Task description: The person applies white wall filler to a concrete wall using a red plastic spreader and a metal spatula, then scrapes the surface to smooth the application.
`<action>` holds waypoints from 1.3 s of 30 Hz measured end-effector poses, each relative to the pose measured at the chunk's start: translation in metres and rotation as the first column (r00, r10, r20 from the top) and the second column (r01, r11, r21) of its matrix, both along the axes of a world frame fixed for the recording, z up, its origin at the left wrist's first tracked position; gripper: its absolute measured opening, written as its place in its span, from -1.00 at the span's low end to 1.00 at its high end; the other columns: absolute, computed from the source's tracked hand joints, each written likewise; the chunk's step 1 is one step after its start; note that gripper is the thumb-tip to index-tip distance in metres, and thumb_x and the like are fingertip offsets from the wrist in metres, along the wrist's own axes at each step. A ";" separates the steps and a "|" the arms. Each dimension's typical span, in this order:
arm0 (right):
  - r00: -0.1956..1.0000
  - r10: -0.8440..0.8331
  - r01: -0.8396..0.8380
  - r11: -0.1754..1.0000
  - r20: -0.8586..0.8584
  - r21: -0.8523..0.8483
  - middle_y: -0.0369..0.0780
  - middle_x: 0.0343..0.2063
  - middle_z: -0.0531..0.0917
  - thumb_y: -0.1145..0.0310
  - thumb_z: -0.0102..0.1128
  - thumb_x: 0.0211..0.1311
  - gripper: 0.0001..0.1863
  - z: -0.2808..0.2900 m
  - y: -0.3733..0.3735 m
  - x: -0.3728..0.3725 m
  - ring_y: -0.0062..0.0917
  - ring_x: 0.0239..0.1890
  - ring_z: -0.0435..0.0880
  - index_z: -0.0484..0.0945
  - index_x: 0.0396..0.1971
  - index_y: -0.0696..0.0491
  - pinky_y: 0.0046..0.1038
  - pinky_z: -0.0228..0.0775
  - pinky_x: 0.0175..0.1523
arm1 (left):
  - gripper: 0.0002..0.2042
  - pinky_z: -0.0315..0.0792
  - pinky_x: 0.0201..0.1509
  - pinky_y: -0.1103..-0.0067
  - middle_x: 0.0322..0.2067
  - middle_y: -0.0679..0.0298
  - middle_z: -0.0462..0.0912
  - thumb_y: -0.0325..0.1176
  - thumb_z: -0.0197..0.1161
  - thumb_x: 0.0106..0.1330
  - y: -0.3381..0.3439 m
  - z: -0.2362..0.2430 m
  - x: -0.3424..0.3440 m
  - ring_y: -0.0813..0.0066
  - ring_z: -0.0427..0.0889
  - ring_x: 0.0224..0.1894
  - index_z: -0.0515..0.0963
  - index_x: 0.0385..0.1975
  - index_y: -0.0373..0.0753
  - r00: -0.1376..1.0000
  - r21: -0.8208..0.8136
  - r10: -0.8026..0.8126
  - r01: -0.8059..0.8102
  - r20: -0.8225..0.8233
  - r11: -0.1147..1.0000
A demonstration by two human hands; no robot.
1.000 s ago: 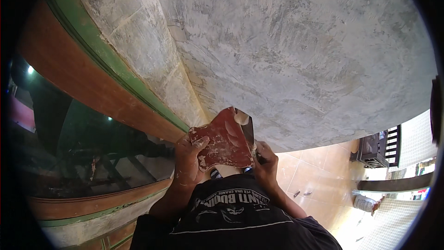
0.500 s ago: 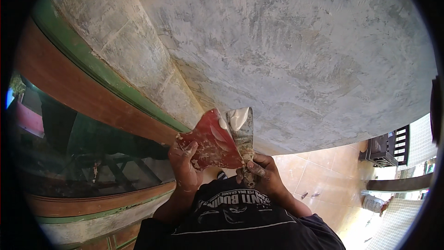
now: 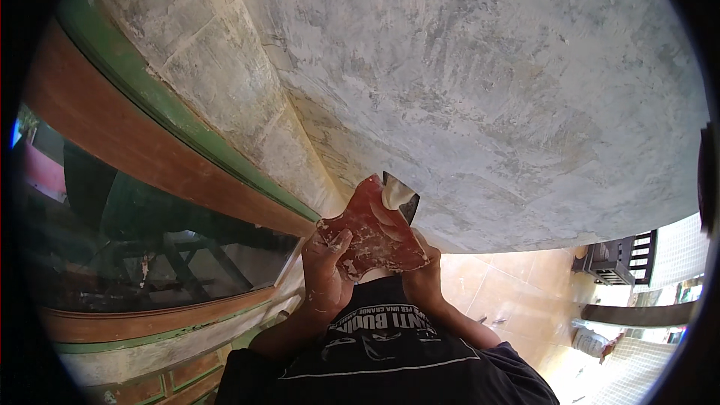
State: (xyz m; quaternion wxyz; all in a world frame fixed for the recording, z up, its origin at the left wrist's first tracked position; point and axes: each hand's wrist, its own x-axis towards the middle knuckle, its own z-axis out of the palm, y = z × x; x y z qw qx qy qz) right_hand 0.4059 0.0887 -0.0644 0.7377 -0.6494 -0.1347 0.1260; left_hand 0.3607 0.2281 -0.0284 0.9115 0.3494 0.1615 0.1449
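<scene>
At the far left, the window (image 3: 150,255) sits in its brown frame (image 3: 127,131), edged by green trim (image 3: 180,129), much as half a second ago. The left hand (image 3: 324,274) has shifted right; it grips the left side of the board (image 3: 379,238), thumb on the upper face and fingers underneath, mostly hidden. The board, red and smeared, has moved right with it and lies in front of the person's chest, near the wall (image 3: 480,97). Pale putty (image 3: 396,193) shows at the board's upper right edge, over the scraper (image 3: 413,210); I cannot tell on which of the two it rests. Half a second ago the scraper stood beside the board, its handle in view; now only part of the blade juts past that edge. The right hand (image 3: 424,274), by the board's lower right corner, is curled closed on the scraper, its handle hidden.
</scene>
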 end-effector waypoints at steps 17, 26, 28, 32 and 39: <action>0.968 0.217 -0.213 0.976 -0.127 0.051 -0.33 -0.54 0.50 0.42 0.06 0.24 -0.83 0.037 -0.035 0.014 -0.70 -0.52 0.40 0.51 -0.30 0.21 -0.68 0.19 -0.41 | -0.78 0.50 -0.13 0.57 -0.24 0.18 0.56 -0.55 0.08 0.22 0.049 0.016 0.014 0.49 0.59 -0.26 0.37 -0.13 -0.37 0.994 -0.059 -0.070 0.074 0.078 0.995; 0.837 0.405 -0.259 0.886 -0.368 0.385 -0.13 -0.51 0.53 0.29 0.24 -0.06 -0.47 0.006 -0.057 0.017 -0.44 -0.59 0.52 0.41 -0.15 0.39 -0.47 0.33 -0.55 | -0.64 0.43 0.05 0.40 -0.07 0.10 0.51 -0.45 0.01 0.26 0.081 0.042 0.021 0.31 0.54 -0.05 0.30 0.06 -0.34 0.933 -0.304 -0.100 0.212 0.345 0.929; 0.802 0.453 -0.247 0.845 -0.390 0.474 -0.12 -0.49 0.53 0.30 0.24 -0.01 -0.52 0.011 -0.055 0.022 -0.42 -0.60 0.51 0.43 -0.16 0.37 -0.44 0.32 -0.56 | -0.64 0.43 0.05 0.41 -0.06 0.11 0.51 -0.45 0.01 0.27 0.091 0.058 0.016 0.32 0.54 -0.04 0.29 0.06 -0.35 0.922 -0.225 -0.058 0.154 0.384 0.962; 0.810 0.481 -0.290 0.826 -0.336 0.483 -0.16 -0.47 0.53 0.25 0.23 -0.02 -0.49 0.029 -0.052 0.033 -0.46 -0.61 0.50 0.41 -0.12 0.31 -0.47 0.34 -0.58 | -0.66 0.45 0.01 0.46 -0.09 0.14 0.53 -0.42 0.04 0.27 0.110 0.077 0.013 0.36 0.56 -0.08 0.32 0.03 -0.38 0.895 -0.134 0.008 0.057 0.445 0.989; 0.793 0.554 -0.390 0.782 -0.254 0.486 -0.21 -0.48 0.51 0.18 0.23 -0.04 -0.40 0.049 -0.037 0.032 -0.50 -0.63 0.49 0.38 -0.04 0.28 -0.54 0.32 -0.60 | -0.78 0.41 -0.37 0.63 -0.37 0.28 0.56 -0.35 0.10 0.27 0.122 0.138 0.021 0.54 0.51 -0.45 0.46 -0.15 -0.28 0.924 -0.048 0.183 -0.178 0.335 0.983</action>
